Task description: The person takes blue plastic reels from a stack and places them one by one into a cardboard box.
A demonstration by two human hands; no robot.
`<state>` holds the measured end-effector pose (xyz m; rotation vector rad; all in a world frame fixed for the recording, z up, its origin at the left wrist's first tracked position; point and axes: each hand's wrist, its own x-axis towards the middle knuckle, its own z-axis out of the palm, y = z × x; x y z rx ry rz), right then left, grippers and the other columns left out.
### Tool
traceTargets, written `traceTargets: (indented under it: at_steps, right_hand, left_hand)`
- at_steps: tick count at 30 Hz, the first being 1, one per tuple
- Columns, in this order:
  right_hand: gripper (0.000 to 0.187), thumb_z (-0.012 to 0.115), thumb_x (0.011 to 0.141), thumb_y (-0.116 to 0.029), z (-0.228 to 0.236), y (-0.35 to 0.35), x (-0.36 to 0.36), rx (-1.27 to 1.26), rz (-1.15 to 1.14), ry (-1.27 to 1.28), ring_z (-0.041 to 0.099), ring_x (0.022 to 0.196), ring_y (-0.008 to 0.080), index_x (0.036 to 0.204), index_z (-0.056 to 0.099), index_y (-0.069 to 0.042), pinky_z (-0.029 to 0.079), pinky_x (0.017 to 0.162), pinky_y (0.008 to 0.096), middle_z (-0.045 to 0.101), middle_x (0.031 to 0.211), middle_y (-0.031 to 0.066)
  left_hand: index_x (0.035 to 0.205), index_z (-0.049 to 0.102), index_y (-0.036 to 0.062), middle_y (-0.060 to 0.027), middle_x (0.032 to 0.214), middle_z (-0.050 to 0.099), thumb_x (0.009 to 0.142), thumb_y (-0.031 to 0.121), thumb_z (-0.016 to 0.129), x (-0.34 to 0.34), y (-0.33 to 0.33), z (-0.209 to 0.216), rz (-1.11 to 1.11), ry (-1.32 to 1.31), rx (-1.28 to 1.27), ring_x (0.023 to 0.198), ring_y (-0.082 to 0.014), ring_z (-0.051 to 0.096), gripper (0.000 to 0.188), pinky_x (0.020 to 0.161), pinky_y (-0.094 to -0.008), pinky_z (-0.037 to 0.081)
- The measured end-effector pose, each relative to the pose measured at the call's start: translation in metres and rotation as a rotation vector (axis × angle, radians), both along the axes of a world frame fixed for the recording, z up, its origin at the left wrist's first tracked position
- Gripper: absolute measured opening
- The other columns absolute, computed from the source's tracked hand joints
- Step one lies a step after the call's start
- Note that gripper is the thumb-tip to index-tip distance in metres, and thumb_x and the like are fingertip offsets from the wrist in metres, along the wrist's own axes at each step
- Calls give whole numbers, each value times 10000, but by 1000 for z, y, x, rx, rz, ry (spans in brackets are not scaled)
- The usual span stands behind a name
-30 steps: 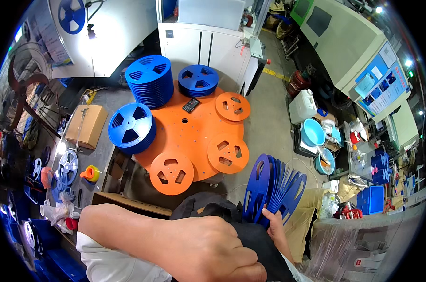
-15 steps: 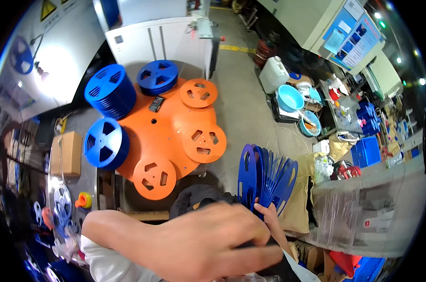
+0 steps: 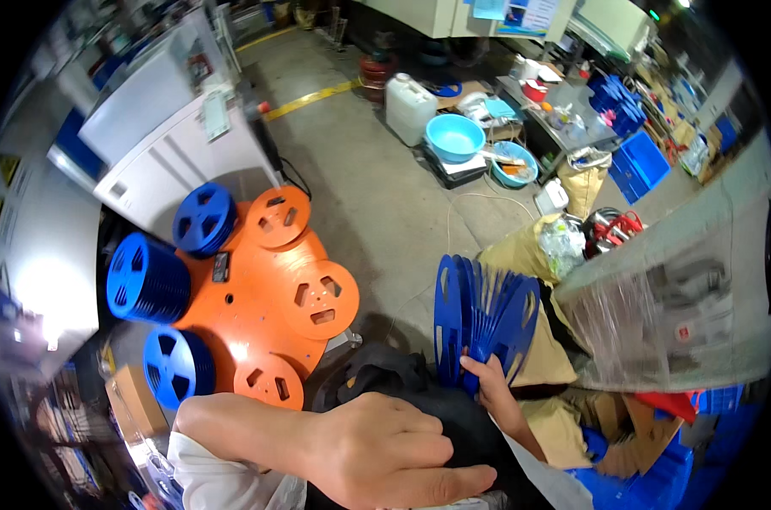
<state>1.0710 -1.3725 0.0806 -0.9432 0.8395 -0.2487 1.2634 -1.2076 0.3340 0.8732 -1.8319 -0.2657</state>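
My right hand (image 3: pixel 490 381) is closed round the lower edge of a fanned bunch of blue slotted plastic reel discs (image 3: pixel 450 319), its thumb on the near side. The discs stand upright and spread apart at the top. Large in the foreground, my left hand (image 3: pixel 394 455) crosses in front of my body with its back up. Its fingers are curled and the index finger reaches furthest right. Whatever lies beneath those fingers is hidden. Black cloth (image 3: pixel 402 374) shows behind the left hand.
At left an orange lobed platform (image 3: pixel 258 310) carries stacks of blue reels (image 3: pixel 147 279), orange slotted discs (image 3: pixel 320 299) and a small black device (image 3: pixel 221 267). A white jug (image 3: pixel 409 109) and blue basins (image 3: pixel 455 138) stand ahead. A plastic-wrapped grey panel (image 3: pixel 657 297) is at right.
The view has swung right, so the orange platform sits further left and lower. My left hand has moved slightly left and down. The blue discs stay in my right hand.
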Motion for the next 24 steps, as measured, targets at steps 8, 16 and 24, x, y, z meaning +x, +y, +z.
traceTargets:
  at_steps: [8, 16, 24]
  right_hand:
    - [241, 736, 779, -127, -12, -47, -9, -66, -31, -10, 552, 831, 119, 966, 617, -35, 431, 779, 272, 599, 893, 9]
    - [262, 739, 777, -144, -10, -63, -18, -98, -104, -23, 563, 836, 121, 977, 617, -27, 440, 774, 275, 611, 903, 28]
    - [459, 765, 752, -253, -25, -85, -6, -195, -53, 250, 603, 966, 245, 1116, 609, -22, 439, 884, 331, 646, 1036, 133]
  left_hand:
    - [703, 574, 28, -26, 613, 405, 703, 139, 653, -16, -101, -13, -175, -40, -195, 498, -167, 457, 136, 402, -280, 335]
    - [802, 609, 11, -36, 668, 481, 764, 120, 614, -11, -174, -9, -518, -200, -56, 574, -184, 524, 116, 464, -280, 403]
    - [658, 559, 31, -8, 592, 397, 681, 111, 645, -2, -283, -16, -694, -37, -157, 486, -152, 442, 120, 401, -274, 333]
